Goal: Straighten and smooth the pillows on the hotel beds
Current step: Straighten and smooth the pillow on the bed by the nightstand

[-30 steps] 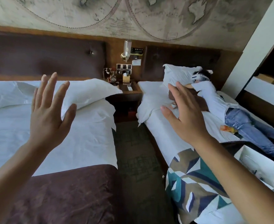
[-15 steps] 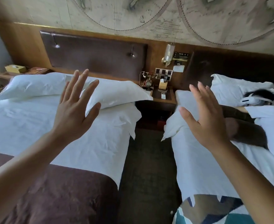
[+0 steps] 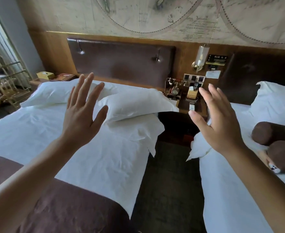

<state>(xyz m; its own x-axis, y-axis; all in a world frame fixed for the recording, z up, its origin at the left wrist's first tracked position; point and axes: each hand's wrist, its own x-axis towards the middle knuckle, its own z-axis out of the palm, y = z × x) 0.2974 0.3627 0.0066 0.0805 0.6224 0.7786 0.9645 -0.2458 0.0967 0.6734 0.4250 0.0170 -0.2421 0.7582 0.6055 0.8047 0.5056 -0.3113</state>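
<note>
Above left bed | left hand (image 3: 81, 115), right hand (image 3: 219, 121) grips spread, empty | pillows (image 3: 138, 105) askew | signage unreadable

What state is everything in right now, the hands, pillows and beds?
left hand: open, fingers spread, raised in front of the pillows, holding nothing.
right hand: open, raised, holding nothing.
near pillow: askew, corner hanging past the bed edge.
far pillow: lying flat, slightly wrinkled.
left bed sheet: creased, corner drooping.
right bed pillow: propped against the headboard.
wall lamp: apparently unlit.
</note>
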